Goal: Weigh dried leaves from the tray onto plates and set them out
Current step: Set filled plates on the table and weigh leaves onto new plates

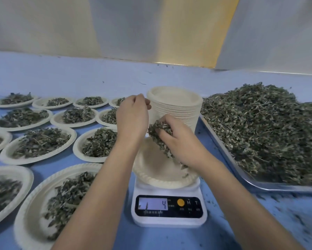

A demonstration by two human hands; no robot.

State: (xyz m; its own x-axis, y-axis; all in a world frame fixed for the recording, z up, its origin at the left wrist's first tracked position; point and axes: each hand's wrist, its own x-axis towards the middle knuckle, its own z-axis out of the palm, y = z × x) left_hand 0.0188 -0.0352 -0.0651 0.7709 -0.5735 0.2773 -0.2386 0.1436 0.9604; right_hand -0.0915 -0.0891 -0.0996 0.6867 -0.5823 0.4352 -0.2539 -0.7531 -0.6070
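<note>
The right hand (180, 143) had its fingers curled round a clump of dried green leaves (158, 134), just above the nearly bare off-white paper plate (151, 175) on the white digital scale (169, 221), which read 4. The left hand (132, 116) had bent fingers; whether it held anything could not be told. Many filled paper plates (6, 156) stood at the left, some cut off. The steel tray (277, 187) at the right was heaped.
</note>
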